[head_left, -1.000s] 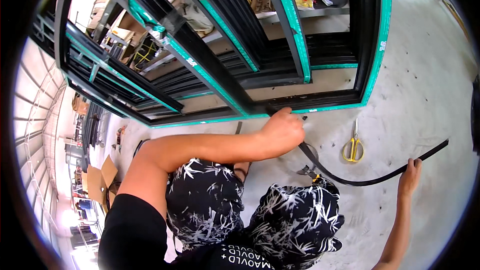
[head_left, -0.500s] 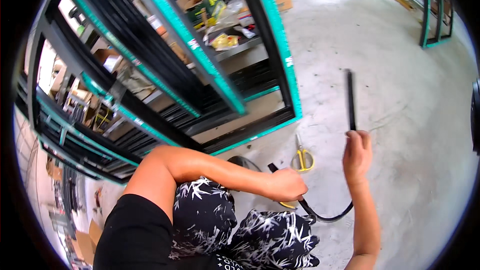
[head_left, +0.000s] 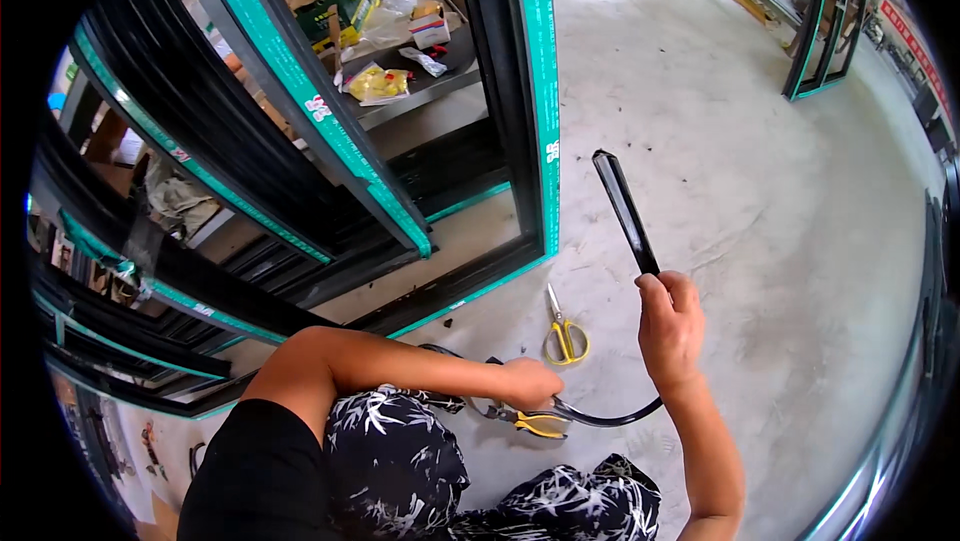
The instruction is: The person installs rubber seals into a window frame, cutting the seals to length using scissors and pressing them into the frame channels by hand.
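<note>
A black rubber sealing strip [head_left: 622,213] runs between my two hands. My right hand [head_left: 671,331] is closed round it, and a straight length sticks up and leftward from the fist. Below, the strip sags in a curve toward my left hand [head_left: 532,383], which is closed on it; its fingers are partly hidden. Scissors with yellow handles [head_left: 566,343] lie on the floor just beyond my left hand, blades pointing away. Yellow-handled pliers [head_left: 540,426] lie on the floor close below that hand, partly covered by it.
Dark frames with green tape [head_left: 545,91] stand upright on the left, close to my left arm. Behind them, a shelf [head_left: 430,91] holds boxes and bags. Another taped frame [head_left: 820,86] stands far right. My patterned trouser legs [head_left: 390,461] are below my left arm.
The view has shifted, so the frames and scissors sit farther left. The strip's upper end now leans left instead of standing nearly upright. More of the pliers shows. Both hands still grip the strip.
</note>
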Demonstrator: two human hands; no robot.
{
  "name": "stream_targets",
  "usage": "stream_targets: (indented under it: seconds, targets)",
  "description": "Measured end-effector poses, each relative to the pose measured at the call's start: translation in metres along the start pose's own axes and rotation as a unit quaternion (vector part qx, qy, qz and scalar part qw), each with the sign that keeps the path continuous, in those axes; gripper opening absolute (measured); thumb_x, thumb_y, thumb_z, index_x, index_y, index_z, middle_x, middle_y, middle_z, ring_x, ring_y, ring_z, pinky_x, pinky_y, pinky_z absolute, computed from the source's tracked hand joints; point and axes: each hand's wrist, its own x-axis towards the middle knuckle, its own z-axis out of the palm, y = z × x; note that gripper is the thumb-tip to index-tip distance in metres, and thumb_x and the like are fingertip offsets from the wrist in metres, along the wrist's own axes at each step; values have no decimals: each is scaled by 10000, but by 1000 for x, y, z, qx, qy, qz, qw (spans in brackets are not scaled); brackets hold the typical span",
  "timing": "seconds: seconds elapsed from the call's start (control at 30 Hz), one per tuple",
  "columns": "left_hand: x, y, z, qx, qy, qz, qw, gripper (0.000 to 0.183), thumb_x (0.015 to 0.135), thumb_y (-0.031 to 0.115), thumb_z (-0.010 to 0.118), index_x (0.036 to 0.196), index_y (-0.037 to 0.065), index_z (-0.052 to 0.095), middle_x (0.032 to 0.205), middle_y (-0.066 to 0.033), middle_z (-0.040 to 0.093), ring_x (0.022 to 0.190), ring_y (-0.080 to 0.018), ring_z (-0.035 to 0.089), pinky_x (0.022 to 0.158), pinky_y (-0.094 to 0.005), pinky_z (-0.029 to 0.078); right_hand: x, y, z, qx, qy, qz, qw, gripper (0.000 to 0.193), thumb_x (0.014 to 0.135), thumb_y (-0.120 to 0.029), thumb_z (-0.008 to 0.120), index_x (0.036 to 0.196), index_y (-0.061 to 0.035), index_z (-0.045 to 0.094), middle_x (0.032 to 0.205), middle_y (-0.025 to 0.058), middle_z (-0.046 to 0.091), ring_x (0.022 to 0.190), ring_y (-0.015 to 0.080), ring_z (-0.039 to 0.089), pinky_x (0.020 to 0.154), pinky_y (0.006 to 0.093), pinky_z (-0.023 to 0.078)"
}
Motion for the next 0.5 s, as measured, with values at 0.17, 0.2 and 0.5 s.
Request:
stream_targets:
  seconds: [0.17,0.2,0.5]
  targets:
    - [9,-14,-10,-54,28,66,996,231,898,280,630,1002,76,664,927,-180,691,934,-397,658,793,-520,508,35,-21,-21,-7,3,20,1000,367,720,69,725,1058,-32,625,984,125,589,841,339,604,696,410,524]
    - [9,-17,-13,-46,17,68,996,238,893,275,632,1019,76,661,937,-179,691,939,-390,660,793,-521,508,46,-29,-25,10,27,40,999,375,729,57,755,1065,-31,612,949,125,594,820,322,612,710,395,521]
    - [-43,-47,-161,211,549,179,789,104,793,209,697,764,147,618,717,-19,568,770,-199,603,675,-350,452,33,72,-180,-204,21,282,937,244,844,-129,755,1027,2,661,843,117,619,747,234,619,683,350,491]
